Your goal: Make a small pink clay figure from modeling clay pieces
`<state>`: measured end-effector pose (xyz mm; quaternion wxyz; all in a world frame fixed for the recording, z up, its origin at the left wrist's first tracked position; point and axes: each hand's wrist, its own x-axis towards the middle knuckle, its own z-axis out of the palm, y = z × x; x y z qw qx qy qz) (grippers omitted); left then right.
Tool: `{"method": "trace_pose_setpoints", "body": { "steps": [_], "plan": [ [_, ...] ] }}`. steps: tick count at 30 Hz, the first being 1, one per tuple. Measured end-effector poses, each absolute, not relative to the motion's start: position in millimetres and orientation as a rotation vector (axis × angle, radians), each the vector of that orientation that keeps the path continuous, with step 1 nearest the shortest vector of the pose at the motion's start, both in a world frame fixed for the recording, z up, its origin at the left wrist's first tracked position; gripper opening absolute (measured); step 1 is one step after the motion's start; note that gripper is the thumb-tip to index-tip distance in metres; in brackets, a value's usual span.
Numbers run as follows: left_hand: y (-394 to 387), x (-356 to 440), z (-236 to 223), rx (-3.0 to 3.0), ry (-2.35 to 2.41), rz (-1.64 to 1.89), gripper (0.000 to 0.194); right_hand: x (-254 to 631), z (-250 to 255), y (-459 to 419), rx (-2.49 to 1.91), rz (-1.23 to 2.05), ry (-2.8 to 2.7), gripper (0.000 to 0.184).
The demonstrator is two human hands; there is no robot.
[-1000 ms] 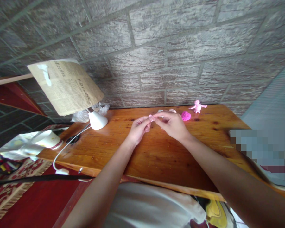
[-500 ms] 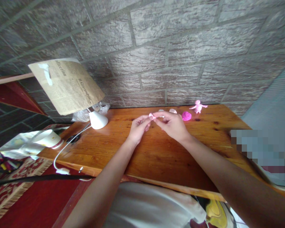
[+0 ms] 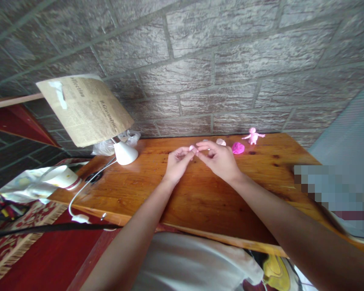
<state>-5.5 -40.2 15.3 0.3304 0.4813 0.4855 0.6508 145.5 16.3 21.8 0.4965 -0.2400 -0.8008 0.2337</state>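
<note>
My left hand (image 3: 176, 163) pinches a small piece of pale pink modelling clay (image 3: 192, 148) between thumb and fingers, above the wooden table. From the other side my right hand (image 3: 220, 158) meets it, its thumb touching the clay and its forefinger slightly raised. Behind the right hand lies a pale lump of clay (image 3: 221, 142), and another whitish bit is mostly hidden by the fingers. A bright pink lump of clay (image 3: 238, 148) rests just right of that hand. Farther back stands a small pink clay figure (image 3: 252, 136) with its arms spread.
A white-based lamp (image 3: 125, 153) with a newsprint shade stands at the left of the table (image 3: 133, 190), its cord crossing a pair of dark scissors (image 3: 94, 176). A paper cup (image 3: 62, 178) lies on its side at the left end. A brick wall (image 3: 194, 81) rises behind.
My right forefinger has lifted a little off the clay, and the fingers have shifted around the piece. Both arms stay almost in place; the things on the table have not moved.
</note>
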Motion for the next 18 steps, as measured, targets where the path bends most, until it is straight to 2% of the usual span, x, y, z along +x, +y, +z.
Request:
{"method": "trace_pose_setpoints", "body": {
  "steps": [7, 18],
  "plan": [
    [-39.4, -5.4, 12.1, 1.317, 1.263, 1.720, 0.036, 143.5, 20.2, 14.8, -0.606, 0.553, -1.950, 0.016],
    [-40.8, -5.8, 15.8, 1.188, 1.230, 1.661, 0.040, 144.7, 20.0, 15.5, -0.600, 0.664, -1.906, 0.017]
  ]
}}
